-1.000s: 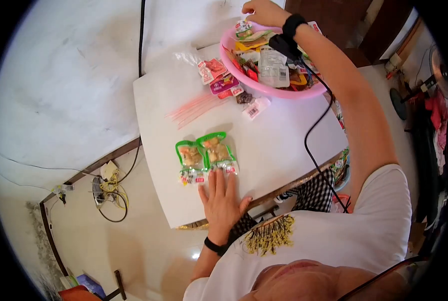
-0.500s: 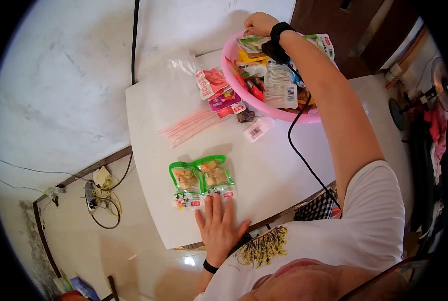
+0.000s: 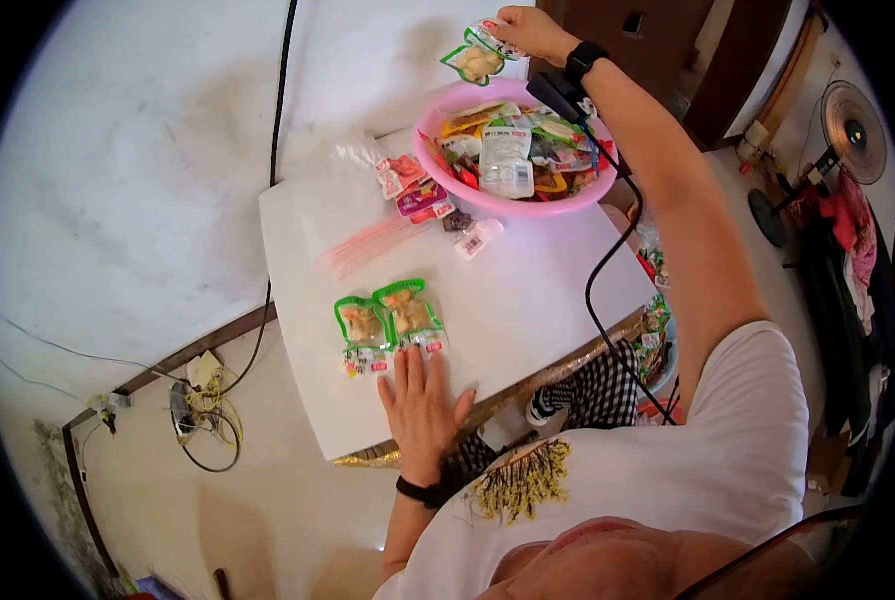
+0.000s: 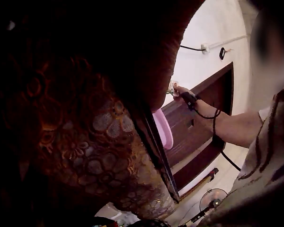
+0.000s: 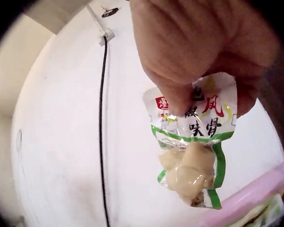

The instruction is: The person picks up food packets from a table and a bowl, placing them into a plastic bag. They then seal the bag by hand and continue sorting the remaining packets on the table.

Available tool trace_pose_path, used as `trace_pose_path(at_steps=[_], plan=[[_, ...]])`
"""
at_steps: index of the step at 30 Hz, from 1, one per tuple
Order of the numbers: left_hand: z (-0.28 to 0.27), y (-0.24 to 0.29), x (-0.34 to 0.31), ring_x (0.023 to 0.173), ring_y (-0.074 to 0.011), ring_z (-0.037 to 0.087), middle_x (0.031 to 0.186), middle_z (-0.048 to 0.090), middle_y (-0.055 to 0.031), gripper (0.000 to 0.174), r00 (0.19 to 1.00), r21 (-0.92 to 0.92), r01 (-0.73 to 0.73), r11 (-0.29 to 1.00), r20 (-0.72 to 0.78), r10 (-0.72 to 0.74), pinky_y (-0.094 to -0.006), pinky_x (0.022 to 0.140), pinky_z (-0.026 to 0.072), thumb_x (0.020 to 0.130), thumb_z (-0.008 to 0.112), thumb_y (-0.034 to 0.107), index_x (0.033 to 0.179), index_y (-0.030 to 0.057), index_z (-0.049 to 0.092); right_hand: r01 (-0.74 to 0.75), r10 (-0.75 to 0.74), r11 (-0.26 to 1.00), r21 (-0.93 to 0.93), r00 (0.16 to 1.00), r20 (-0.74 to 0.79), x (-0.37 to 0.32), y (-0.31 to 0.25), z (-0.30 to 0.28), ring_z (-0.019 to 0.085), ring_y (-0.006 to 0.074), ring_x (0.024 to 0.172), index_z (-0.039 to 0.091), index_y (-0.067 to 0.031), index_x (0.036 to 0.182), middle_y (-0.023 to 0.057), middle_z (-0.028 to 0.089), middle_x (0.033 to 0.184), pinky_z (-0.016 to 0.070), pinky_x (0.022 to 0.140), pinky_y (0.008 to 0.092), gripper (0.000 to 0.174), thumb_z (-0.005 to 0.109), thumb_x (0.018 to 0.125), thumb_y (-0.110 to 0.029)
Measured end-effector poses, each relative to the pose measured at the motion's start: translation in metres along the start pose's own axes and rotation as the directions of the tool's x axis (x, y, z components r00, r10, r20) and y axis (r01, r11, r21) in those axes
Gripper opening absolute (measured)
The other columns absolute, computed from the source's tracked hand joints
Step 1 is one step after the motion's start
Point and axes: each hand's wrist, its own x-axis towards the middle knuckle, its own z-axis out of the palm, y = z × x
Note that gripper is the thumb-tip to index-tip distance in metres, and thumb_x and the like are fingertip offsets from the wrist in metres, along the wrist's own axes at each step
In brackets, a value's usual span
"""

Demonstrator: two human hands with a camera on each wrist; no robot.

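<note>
My right hand [image 3: 535,33] pinches a green-edged snack packet [image 3: 477,62] by its white top, raised above the far rim of the pink basin [image 3: 527,208]. The right wrist view shows that packet [image 5: 187,175] hanging below the fingers of the hand [image 5: 203,47], pale food showing through its clear part. Flat on the white table, my left hand [image 3: 419,410] has its fingers straight, the tips on the lower edges of two similar packets [image 3: 362,325] lying side by side. Many mixed packets fill the basin.
Red and purple packets [image 3: 422,200], a small dark item [image 3: 456,221] and pink strips [image 3: 377,245] lie left of the basin on the table [image 3: 507,320]. A black cable [image 3: 589,290] hangs from the right wrist. A fan [image 3: 852,132] stands at the right.
My right hand has risen from the basin's far rim with a green-edged packet now dangling from it. My left hand stays by the two packets. The head view has shifted.
</note>
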Motion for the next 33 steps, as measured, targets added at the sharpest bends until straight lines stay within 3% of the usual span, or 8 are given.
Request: trace_pose_path(at_steps=[5,8,12,13,18,19,20,33], plan=[[0.007,-0.002,-0.005,0.133,-0.0346,0.038,0.139,0.046,-0.018,0.064,0.996,-0.007,-0.034,0.999,-0.085,0.034,-0.0568,0.103,0.0285,0.08,0.062,0.05,0.127,0.0068,0.054,-0.006,-0.018,0.956,0.294,0.997,0.076,-0.069,-0.049,0.003,0.039,0.0056,0.051,0.051,-0.0083,0.074,-0.0033,0.044,0.059,0.036,0.046,0.0253,0.032,0.061,0.093,-0.033],[0.004,-0.002,-0.005,0.132,-0.0343,0.038,0.139,0.046,-0.0181,0.065,0.996,0.019,-0.043,0.999,-0.082,0.044,-0.0563,0.103,0.0288,0.08,0.062,0.05,0.127,0.0065,0.055,-0.129,0.094,0.973,0.189,0.978,0.186,-0.133,-0.106,0.004,0.038,0.0043,0.054,0.052,-0.0083,0.074,-0.0041,0.045,0.061,0.0355,0.047,0.0254,0.032,0.061,0.093,-0.032],[0.01,-0.004,-0.01,0.132,-0.0339,0.039,0.139,0.047,-0.0181,0.063,0.99,0.015,-0.054,0.998,-0.126,0.056,-0.0559,0.102,0.0293,0.082,0.061,0.05,0.127,0.0065,0.055,0.412,-0.419,0.903,0.123,0.907,0.035,-0.185,-0.103,0.062,0.05,0.0174,0.063,0.056,-0.0028,0.087,0.01,0.054,0.069,0.0438,0.061,0.0324,0.02,0.058,0.093,-0.022],[0.012,-0.004,-0.01,0.132,-0.0338,0.039,0.139,0.047,-0.0182,0.062,0.989,0.011,-0.054,0.998,-0.138,0.055,-0.0557,0.102,0.0294,0.082,0.061,0.05,0.127,0.0067,0.056,0.349,-0.332,0.929,-0.125,0.933,0.135,-0.209,-0.124,0.066,0.052,0.0224,0.066,0.057,-0.0032,0.09,0.0122,0.055,0.074,0.044,0.064,0.0326,0.015,0.055,0.094,-0.017],[0.013,-0.005,-0.01,0.133,-0.0332,0.038,0.14,0.046,-0.0183,0.062,0.989,0.05,-0.05,0.997,-0.139,0.057,-0.0548,0.104,0.0288,0.083,0.059,0.051,0.127,0.008,0.056,0.193,-0.201,0.979,0.061,0.893,0.404,-0.316,-0.113,0.175,0.06,0.0343,0.098,0.063,-0.006,0.103,0.0149,0.064,0.103,0.048,0.086,0.0408,0.018,0.053,0.088,-0.009],[0.013,-0.006,-0.01,0.133,-0.0332,0.038,0.14,0.046,-0.0182,0.062,0.988,0.048,-0.052,0.998,-0.141,0.058,-0.0548,0.104,0.0288,0.083,0.059,0.051,0.127,0.0079,0.056,0.416,-0.388,0.91,0.0,0.851,0.354,-0.326,-0.115,0.181,0.057,0.0343,0.102,0.062,-0.0043,0.102,0.0154,0.062,0.109,0.047,0.09,0.0408,0.019,0.054,0.085,-0.006],[0.013,-0.006,-0.009,0.133,-0.0332,0.038,0.14,0.046,-0.0181,0.062,0.988,0.044,-0.053,0.998,-0.143,0.058,-0.0549,0.104,0.0289,0.083,0.059,0.051,0.127,0.0078,0.056,0.612,-0.563,0.788,-0.073,0.763,0.319,-0.332,-0.116,0.184,0.055,0.0344,0.107,0.062,-0.0026,0.101,0.0159,0.06,0.115,0.046,0.093,0.0408,0.02,0.054,0.082,-0.003],[0.013,0.0,-0.013,0.139,-0.0364,0.029,0.148,0.036,-0.0178,0.079,0.992,0.069,0.015,0.998,-0.129,-0.006,-0.0662,0.105,0.0184,0.079,0.061,0.055,0.14,0.0092,0.043,0.569,-0.513,0.817,-0.091,0.791,0.334,-0.317,-0.14,0.217,0.055,0.0286,0.108,0.066,-0.0033,0.09,0.0107,0.062,0.109,0.0471,0.092,0.0382,0.015,0.057,0.078,-0.007]])
